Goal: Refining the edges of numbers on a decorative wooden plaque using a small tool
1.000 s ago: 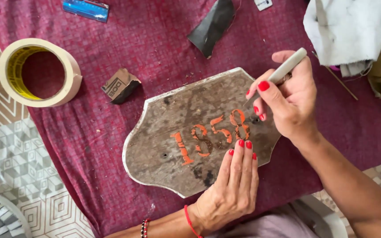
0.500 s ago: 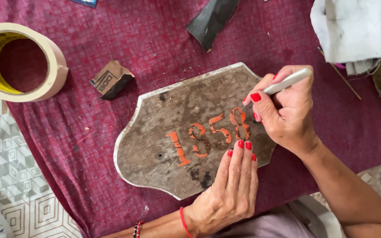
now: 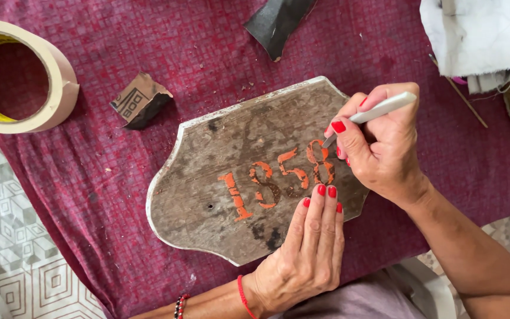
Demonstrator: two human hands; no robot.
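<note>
Head view: I see my left hand (image 3: pixel 305 248) lying flat, fingers together, pressing the lower edge of the shield-shaped wooden plaque (image 3: pixel 219 195) on the maroon cloth (image 3: pixel 119 177) that covers the counter. My right hand (image 3: pixel 379 147) is clamped on a slim grey tool (image 3: pixel 379 110), its tip touching the last orange numeral. A tape roll (image 3: pixel 42 65) sits far left, a sandpaper scrap (image 3: pixel 140 101) nearer the plaque.
</note>
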